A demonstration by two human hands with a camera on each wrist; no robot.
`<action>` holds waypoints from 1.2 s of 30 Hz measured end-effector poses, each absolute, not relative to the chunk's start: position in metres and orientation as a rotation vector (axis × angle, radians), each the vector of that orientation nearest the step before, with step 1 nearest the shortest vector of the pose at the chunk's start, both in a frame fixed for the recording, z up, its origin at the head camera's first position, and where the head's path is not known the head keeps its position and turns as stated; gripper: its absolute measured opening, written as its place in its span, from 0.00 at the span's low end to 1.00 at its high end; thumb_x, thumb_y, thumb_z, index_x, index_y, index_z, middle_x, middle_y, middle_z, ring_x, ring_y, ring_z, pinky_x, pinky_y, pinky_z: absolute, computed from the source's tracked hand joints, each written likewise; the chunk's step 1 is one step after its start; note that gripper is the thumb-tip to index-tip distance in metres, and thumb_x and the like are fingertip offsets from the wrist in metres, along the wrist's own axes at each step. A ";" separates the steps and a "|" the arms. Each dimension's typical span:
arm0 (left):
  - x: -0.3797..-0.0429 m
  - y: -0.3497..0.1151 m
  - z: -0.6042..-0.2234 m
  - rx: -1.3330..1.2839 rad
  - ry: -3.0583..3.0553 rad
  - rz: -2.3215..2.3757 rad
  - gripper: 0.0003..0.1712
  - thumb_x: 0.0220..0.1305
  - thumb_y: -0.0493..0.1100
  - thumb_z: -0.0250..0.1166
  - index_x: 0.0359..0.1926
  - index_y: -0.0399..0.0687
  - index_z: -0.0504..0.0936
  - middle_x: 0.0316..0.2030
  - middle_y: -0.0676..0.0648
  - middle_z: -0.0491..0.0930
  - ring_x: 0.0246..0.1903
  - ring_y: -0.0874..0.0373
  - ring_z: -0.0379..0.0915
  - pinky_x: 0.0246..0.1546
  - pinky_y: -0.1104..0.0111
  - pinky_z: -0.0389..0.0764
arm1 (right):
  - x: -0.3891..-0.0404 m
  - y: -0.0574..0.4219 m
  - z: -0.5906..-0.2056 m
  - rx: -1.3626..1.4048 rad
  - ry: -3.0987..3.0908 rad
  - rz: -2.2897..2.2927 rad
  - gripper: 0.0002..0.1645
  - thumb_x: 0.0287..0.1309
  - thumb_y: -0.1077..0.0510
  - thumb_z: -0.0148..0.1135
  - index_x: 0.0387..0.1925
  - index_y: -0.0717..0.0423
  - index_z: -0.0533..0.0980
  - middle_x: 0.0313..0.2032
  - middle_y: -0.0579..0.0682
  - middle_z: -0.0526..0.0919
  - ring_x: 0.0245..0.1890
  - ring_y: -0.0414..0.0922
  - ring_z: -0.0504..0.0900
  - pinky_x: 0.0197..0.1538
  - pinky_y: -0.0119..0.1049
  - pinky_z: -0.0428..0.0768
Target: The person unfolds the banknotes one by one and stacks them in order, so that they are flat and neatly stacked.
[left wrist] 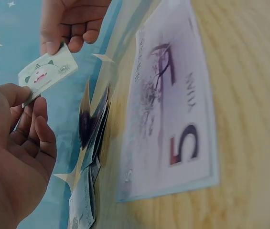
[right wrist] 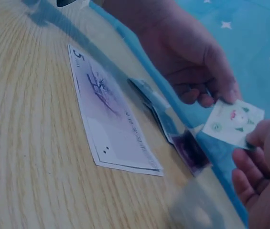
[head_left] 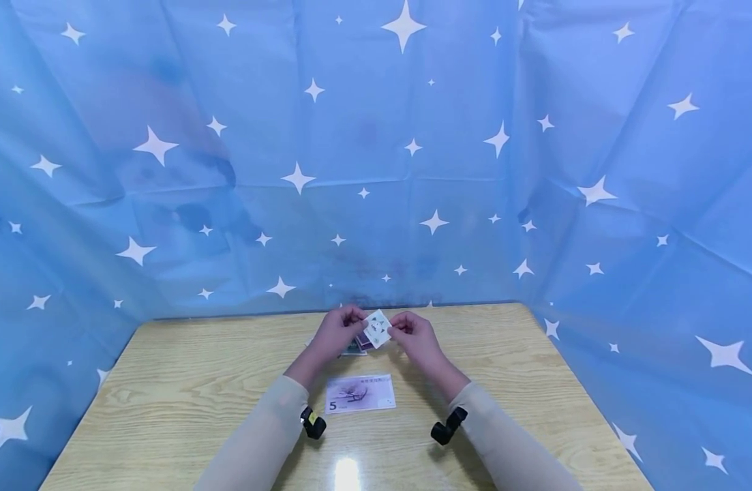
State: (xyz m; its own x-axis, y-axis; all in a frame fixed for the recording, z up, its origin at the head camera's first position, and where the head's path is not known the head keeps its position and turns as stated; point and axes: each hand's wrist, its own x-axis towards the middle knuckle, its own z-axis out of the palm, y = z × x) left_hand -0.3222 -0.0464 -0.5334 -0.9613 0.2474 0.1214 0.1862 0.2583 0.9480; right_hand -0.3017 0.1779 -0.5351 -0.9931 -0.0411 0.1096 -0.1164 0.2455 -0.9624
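Note:
Both hands hold a small pale-green square of paper (head_left: pixel 378 327) over the back of the table, printed with a cartoon face with green ears. My left hand (head_left: pixel 335 335) pinches one edge of it between thumb and fingers. The opposite corner is pinched by my right hand (head_left: pixel 420 339). Below and behind the hands lie several folded banknotes (left wrist: pixel 83 198), partly hidden in the head view. One of them, a dark purple folded note (right wrist: pixel 191 151), stands partly open at their end. Nearer me, a purple 5-yuan banknote (head_left: pixel 360 394) lies flat, with another sheet edge showing beneath it.
The wooden table (head_left: pixel 185 402) reaches back to a blue curtain (head_left: pixel 363 150) with white stars, which also hangs at both sides. A black wrist camera (head_left: pixel 314 423) is strapped on the left sleeve and another black camera (head_left: pixel 449 426) on the right.

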 end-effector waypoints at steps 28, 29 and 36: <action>-0.283 -0.065 -0.533 0.562 2.221 1.977 0.13 0.78 0.37 0.71 0.59 0.46 0.88 0.48 0.46 0.88 0.40 0.54 0.81 0.38 0.69 0.81 | -0.288 0.171 -0.513 0.593 -2.565 1.872 0.05 0.77 0.62 0.69 0.49 0.55 0.87 0.40 0.52 0.88 0.36 0.46 0.79 0.40 0.35 0.79; -0.282 -0.065 -0.533 0.566 2.223 1.979 0.12 0.78 0.37 0.71 0.58 0.46 0.88 0.50 0.46 0.89 0.42 0.54 0.81 0.40 0.70 0.81 | -0.288 0.170 -0.513 0.602 -2.565 1.874 0.05 0.77 0.62 0.69 0.49 0.55 0.87 0.40 0.52 0.88 0.36 0.46 0.79 0.41 0.35 0.80; -0.279 -0.064 -0.531 0.530 2.300 1.930 0.08 0.77 0.36 0.70 0.52 0.48 0.90 0.48 0.50 0.88 0.41 0.54 0.78 0.41 0.69 0.79 | -0.284 0.166 -0.514 0.613 -2.569 1.863 0.05 0.76 0.62 0.70 0.49 0.55 0.87 0.40 0.51 0.88 0.36 0.45 0.80 0.40 0.33 0.79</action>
State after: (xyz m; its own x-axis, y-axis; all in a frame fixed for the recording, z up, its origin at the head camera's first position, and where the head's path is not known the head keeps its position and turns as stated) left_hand -0.2785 -0.0639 -0.5314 -0.9354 0.3203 0.1502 0.2035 0.1399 0.9690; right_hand -0.2839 0.1664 -0.5137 -0.9242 -0.3530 0.1459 -0.2484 0.2652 -0.9316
